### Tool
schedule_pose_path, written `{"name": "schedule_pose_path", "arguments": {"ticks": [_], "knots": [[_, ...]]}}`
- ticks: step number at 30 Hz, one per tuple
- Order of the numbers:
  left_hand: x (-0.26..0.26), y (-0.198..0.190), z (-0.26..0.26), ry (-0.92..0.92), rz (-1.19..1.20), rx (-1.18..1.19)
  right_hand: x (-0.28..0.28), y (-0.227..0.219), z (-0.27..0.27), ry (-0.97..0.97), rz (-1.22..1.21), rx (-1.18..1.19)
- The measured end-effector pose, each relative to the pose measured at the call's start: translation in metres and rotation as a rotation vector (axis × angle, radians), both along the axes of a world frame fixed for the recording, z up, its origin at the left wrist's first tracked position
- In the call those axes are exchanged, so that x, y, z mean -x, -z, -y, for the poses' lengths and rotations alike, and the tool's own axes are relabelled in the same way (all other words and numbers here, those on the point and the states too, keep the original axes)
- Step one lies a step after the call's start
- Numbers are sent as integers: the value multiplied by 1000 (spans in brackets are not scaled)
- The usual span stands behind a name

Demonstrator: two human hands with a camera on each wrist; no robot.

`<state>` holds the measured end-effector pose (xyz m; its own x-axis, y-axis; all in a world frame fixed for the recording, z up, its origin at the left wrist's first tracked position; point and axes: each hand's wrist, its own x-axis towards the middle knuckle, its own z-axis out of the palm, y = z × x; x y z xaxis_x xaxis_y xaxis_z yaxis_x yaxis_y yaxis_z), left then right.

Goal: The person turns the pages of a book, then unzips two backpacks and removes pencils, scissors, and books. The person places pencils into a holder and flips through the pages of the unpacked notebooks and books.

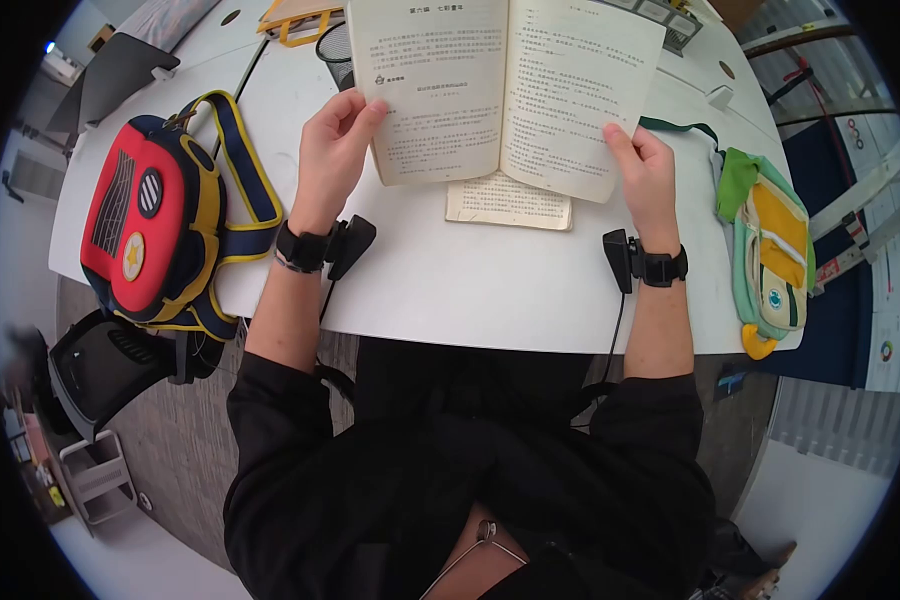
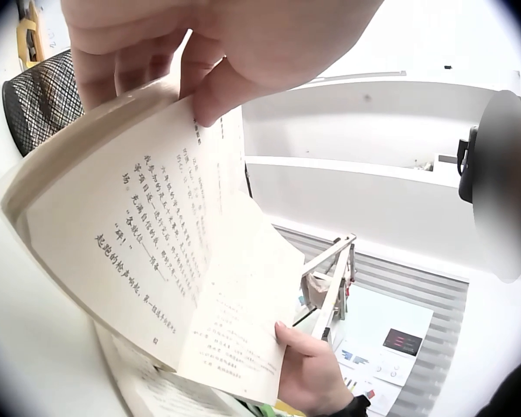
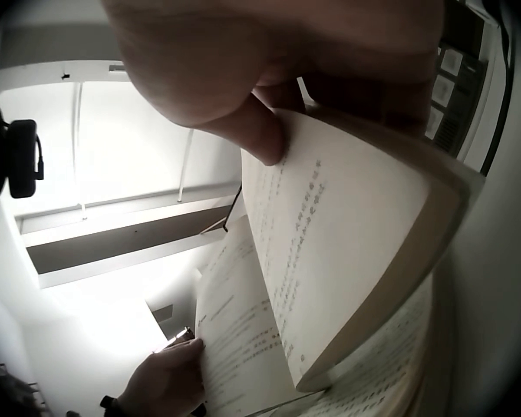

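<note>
An open book [image 1: 440, 110] with printed pages is held up above the white table. The left hand [image 1: 336, 150] grips its left edge, thumb on the page and fingers behind. At the right edge the right hand [image 1: 645, 180] pinches the pages the same way. Below the raised book lies another open book [image 1: 510, 205], partly covered by it. In the left wrist view the left hand [image 2: 217, 43] holds the book [image 2: 148, 234] from above. The right wrist view has the right hand [image 3: 269, 69] over the page edge of the book [image 3: 339, 226].
A red and navy backpack [image 1: 150, 220] stands on the table [image 1: 410, 290] at the left, and a green and yellow bag [image 1: 770, 250] lies at the right. Behind the book are a black mesh holder [image 1: 336, 50] and a grey rack [image 1: 682, 25]. A black chair [image 1: 110, 365] is at the lower left.
</note>
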<state>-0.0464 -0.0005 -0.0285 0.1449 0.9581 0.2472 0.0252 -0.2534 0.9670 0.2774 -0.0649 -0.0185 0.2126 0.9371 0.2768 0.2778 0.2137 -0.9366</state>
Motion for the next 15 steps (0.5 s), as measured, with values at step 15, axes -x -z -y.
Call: {"name": "schedule_pose_path", "arguments": {"ticks": [15], "knots": [[-2, 0, -1, -51, -22, 27, 6, 1, 2, -25, -1, -4]]}}
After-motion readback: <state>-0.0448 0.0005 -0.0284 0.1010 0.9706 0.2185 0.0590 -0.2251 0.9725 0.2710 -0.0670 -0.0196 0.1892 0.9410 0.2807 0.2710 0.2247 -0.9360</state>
